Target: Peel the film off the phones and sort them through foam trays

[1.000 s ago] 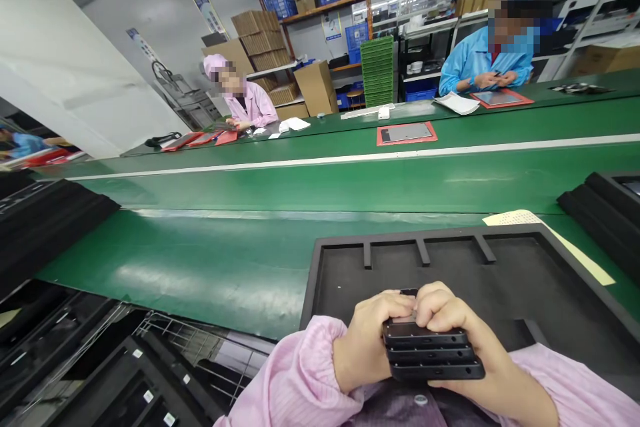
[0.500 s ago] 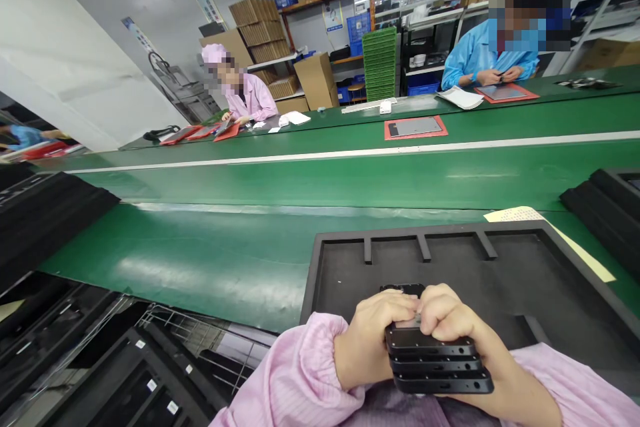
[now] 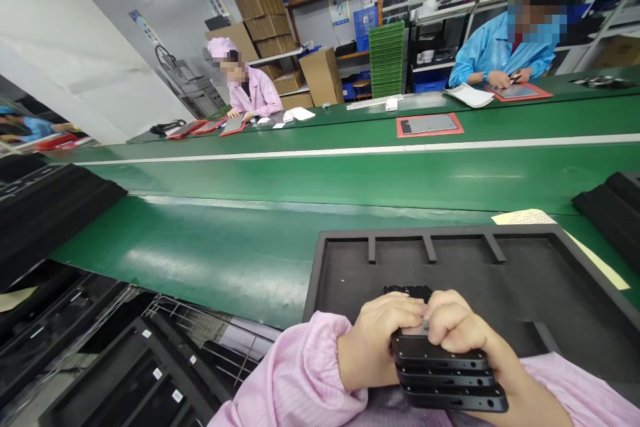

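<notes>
A stack of three black phone frames (image 3: 445,377) is held low in front of me, over the near edge of a black tray (image 3: 530,273). The frames have small holes along their short ends and lie one on another, slightly staggered. My left hand (image 3: 377,337) is closed around the stack's left side, fingers over the top frame. From the right, my right hand (image 3: 460,323) grips the same stack, with its thumb and bent fingers on the upper face. A small greyish patch shows between the fingertips; what it is I cannot tell.
Yellow paper (image 3: 525,216) sticks out behind the tray on the green bench (image 3: 225,247). Black trays are stacked at left (image 3: 55,213) and right (image 3: 613,213). A wire rack (image 3: 240,350) with more trays stands below. Two people (image 3: 255,90) (image 3: 510,47) sit across the bench.
Both hands keep hold of the stack, which sits slightly lower and further right in view. The whole scene has shifted a little rightward. Across the bench, the blue-sleeved person's hands have lowered toward a panel.
</notes>
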The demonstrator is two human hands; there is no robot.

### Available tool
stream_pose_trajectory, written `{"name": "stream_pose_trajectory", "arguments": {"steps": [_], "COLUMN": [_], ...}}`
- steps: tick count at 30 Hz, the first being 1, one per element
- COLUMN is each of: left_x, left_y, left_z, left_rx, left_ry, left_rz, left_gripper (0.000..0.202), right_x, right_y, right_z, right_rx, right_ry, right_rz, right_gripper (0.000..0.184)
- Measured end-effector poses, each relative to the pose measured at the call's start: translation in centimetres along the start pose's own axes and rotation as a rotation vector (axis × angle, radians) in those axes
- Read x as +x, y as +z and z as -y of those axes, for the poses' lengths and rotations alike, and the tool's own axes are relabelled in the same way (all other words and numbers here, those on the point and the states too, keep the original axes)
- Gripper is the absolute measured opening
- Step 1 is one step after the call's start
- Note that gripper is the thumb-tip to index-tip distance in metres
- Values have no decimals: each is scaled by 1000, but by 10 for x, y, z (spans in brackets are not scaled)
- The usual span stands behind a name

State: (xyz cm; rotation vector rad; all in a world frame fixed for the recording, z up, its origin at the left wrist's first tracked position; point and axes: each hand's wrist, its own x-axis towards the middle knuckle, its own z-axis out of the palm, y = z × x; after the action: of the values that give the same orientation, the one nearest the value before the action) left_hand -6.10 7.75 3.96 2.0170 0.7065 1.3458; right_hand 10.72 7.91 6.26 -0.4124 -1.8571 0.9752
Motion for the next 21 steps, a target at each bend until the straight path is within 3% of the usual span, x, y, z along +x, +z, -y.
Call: {"name": "stream_pose_trajectory", "arguments": {"steps": [10, 16, 21], "left_x": [0, 0, 0], "left_y": [0, 1, 2], "left_z": [0, 5, 7], "left_rx": [6, 30, 0], "left_ry": [1, 113, 111], "left_rz": [1, -26, -37], "left_gripper": [12, 15, 16], "right_x": [0, 0, -3], "right_y": [-1, 0, -2], "right_z": [3, 1, -1], "right_rx": [-31, -57, -48], "right_ry": [6, -9, 14], "right_rz": [-17, -49, -56], "right_gripper": [14, 17, 18]}}
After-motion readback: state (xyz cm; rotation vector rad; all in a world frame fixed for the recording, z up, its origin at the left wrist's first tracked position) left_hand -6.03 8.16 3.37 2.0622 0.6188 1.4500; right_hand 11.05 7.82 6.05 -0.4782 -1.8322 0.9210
